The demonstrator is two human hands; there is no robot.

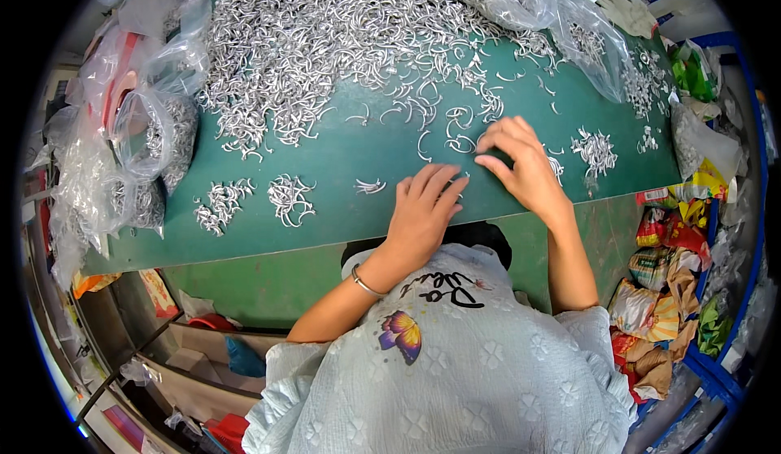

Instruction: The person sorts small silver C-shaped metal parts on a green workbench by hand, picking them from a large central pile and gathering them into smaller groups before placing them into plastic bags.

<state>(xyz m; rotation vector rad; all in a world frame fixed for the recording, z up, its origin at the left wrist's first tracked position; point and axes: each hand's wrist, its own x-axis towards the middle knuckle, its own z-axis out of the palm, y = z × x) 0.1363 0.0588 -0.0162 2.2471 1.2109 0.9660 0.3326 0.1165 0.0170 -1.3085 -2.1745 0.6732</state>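
A large heap of small curved silvery metal pieces (350,23) covers the far part of the green table (342,173). My left hand (423,214) is over the near edge, palm down, its fingers stretched and slightly apart. Silvery bits show at its fingertips, too small to make out. To its left lies a short row of curved pieces (370,186). My right hand (525,169) is close by on the right, fingers bent and thumb apart, with nothing visible between them. Loose curved pieces (461,122) lie just beyond its fingertips. Another small pile (556,169) is partly hidden behind that hand.
Two small piles (290,199) (221,206) sit at the left, another pile (595,151) at the right. Clear plastic bags of metal pieces (159,141) crowd the left edge; another clear bag (590,43) lies at the far right. A blue-framed rack (724,291) with colourful packets stands at right.
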